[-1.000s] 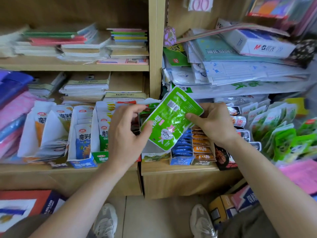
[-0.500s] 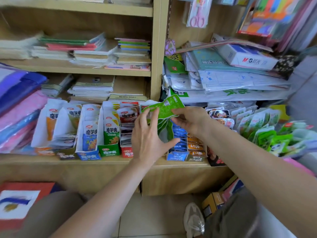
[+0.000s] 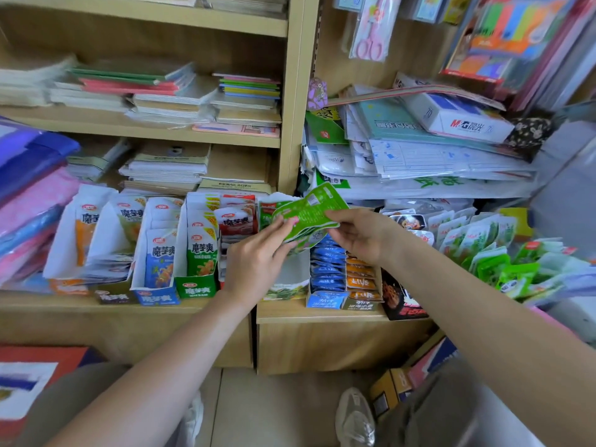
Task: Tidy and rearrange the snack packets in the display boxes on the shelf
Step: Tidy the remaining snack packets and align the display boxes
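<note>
Head view: the green packets (image 3: 309, 211), face-on a second ago, now tilt flat at frame centre, pinched by left hand (image 3: 258, 262) and right hand (image 3: 361, 237). They hover over the open box (image 3: 290, 279), looking ready to slot in.

Open-topped white display box (image 3: 292, 274) with free room inside, red-packet box (image 3: 237, 221) tight on its left, blue packets (image 3: 325, 272) tight on its right, left hand (image 3: 258, 262) and right hand (image 3: 361, 235) pinching green packets (image 3: 309, 211) over its mouth, overhanging paper stack (image 3: 419, 185) close above.
</note>
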Demonstrator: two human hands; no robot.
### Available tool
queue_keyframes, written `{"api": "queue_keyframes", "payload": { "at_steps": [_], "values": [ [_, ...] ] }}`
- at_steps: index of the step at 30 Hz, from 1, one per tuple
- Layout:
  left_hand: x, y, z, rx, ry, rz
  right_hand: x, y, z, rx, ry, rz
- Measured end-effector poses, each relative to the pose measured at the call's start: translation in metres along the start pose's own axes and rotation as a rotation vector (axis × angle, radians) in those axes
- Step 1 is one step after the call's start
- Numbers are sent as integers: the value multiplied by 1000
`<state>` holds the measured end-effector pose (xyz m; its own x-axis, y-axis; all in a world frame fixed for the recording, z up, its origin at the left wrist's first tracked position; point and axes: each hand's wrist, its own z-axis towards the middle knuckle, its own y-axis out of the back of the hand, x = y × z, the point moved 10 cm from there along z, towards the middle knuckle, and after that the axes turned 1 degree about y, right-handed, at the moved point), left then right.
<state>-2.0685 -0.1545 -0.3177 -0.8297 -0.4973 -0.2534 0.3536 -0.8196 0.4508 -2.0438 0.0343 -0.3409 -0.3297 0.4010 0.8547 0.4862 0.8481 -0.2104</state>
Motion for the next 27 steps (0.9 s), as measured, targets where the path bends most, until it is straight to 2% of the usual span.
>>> {"api": "queue_keyframes", "payload": {
  "at_steps": [4,6,8,10,13,15,18,20,22,27],
  "values": [
    [-5,2,4,-20,-99,-34,1,0,3,9,11,-13],
    [-4,3,10,0,-83,-80,4,-3,2,41,43,-50],
    [6,5,17,20,33,-137,10,-4,0,80,102,-100],
    [26,10,19,7,224,-193,17,0,-2,80,232,-148],
    [47,8,11,16,472,-357,20,16,-5,-41,475,-312],
    [51,4,2,9,589,-509,3,17,-1,-13,465,-358],
    [61,-20,-19,42,790,-791,-23,-3,4,249,393,-245],
    [58,-31,-29,91,891,-881,-27,-11,0,370,395,-116],
    [51,-36,-37,147,935,-900,-28,-10,-7,391,407,-40],
    [33,-43,-47,224,964,-892,-37,-5,-11,373,395,-40]
  ]
}}
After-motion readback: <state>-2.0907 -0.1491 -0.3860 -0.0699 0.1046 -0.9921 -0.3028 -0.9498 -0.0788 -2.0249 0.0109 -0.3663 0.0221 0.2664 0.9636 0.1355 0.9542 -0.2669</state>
